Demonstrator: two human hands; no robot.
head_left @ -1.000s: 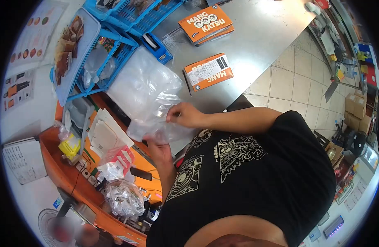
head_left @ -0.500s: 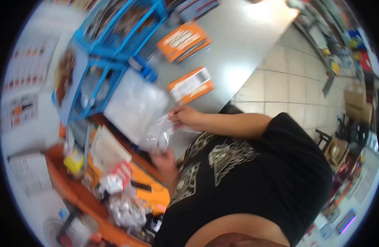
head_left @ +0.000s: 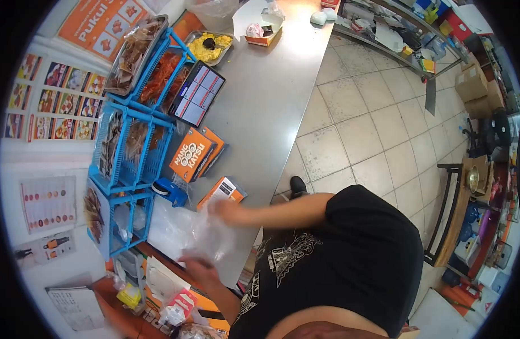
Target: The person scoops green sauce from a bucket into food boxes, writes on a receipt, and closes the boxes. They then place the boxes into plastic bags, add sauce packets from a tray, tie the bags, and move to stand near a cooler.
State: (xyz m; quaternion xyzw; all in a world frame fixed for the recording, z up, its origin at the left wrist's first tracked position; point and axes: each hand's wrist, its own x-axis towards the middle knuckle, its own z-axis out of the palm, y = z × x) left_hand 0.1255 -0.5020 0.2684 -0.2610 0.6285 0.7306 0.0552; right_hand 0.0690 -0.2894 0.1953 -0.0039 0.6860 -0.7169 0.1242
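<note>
My right hand (head_left: 225, 212), blurred by motion, holds the upper edge of a clear plastic bag (head_left: 219, 242), close to an orange box (head_left: 221, 192) with a white label. My left hand (head_left: 200, 270) is at the lower edge of that bag; its fingers are smeared, and I cannot tell whether they grip it. Under and beside the bag lies a stack of clear plastic bags (head_left: 168, 226) on the metal table (head_left: 257, 107). A blue tape dispenser (head_left: 170, 191) stands just beyond the stack.
Orange printed boxes (head_left: 191, 155) lie farther along the table, beside a tablet (head_left: 199, 95). Blue plastic racks (head_left: 136, 152) line the wall side. A tray of yellow food (head_left: 209, 47) and an open box (head_left: 262, 28) stand at the far end. Tiled floor (head_left: 350, 124) lies right.
The camera view has swung, bringing the tablet, trays and more floor into sight. Both hands still have the clear bag between them; the right hand now blurs near the labelled orange box.
</note>
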